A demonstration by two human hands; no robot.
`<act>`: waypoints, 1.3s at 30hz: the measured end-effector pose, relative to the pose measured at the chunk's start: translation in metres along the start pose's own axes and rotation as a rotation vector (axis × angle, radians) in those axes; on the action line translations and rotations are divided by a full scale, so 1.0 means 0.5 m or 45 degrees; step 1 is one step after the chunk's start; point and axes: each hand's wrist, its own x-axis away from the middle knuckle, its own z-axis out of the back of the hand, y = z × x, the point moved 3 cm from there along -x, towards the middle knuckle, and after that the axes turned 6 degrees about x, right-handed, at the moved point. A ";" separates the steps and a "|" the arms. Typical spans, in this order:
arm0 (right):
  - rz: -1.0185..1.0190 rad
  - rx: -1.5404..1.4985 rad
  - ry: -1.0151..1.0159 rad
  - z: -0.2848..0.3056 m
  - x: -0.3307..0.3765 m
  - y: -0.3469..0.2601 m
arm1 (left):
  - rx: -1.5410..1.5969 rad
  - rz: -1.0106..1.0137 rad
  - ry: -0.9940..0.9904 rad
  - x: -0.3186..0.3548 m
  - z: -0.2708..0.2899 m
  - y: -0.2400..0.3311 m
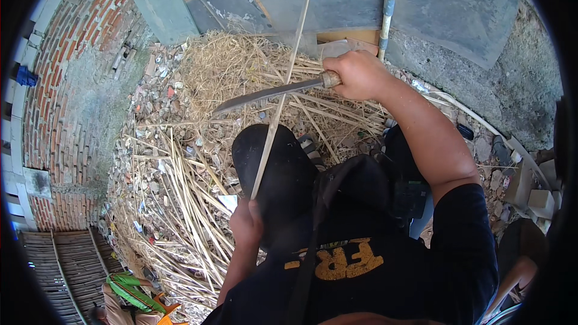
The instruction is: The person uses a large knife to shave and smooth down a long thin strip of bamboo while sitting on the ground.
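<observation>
My right hand [356,76] is wrapped round the wooden handle of a machete [262,95], its long dark blade reaching left. Low on the left, my left hand [245,222] grips the lower end of a long, pale bamboo strip [270,135]. The strip slants up and away past my dark-clad knee [250,150]. The blade crosses the strip near its middle; whether they touch I cannot tell. Beyond the blade lies a heap of fine, curly shavings [223,66].
Many split bamboo strips [195,204] cover the rubble ground at left. A brick wall [66,120] stands left, grey panels [451,6] and a white pipe [390,0] at the far side. One person in green [129,292] is at lower left, another person's arm [519,277] at lower right.
</observation>
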 end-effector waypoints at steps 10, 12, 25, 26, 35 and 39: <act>0.037 -0.074 -0.098 -0.027 -0.003 -0.012 | -0.013 -0.042 0.012 0.004 -0.009 -0.007; -0.013 -0.083 -0.133 -0.036 -0.020 0.012 | -0.039 -0.053 0.034 0.004 -0.016 -0.012; -0.116 -0.004 -0.048 -0.055 -0.026 0.019 | -0.042 -0.031 0.031 -0.004 -0.013 -0.006; -0.111 0.018 -0.045 -0.056 -0.027 0.021 | -0.042 -0.039 0.030 -0.005 -0.011 -0.003; -0.092 -0.028 0.050 -0.065 -0.030 0.038 | 0.031 -0.055 0.048 -0.009 -0.021 -0.017; -0.073 -0.018 0.079 -0.050 -0.020 0.011 | 0.027 -0.037 -0.015 -0.009 -0.005 -0.014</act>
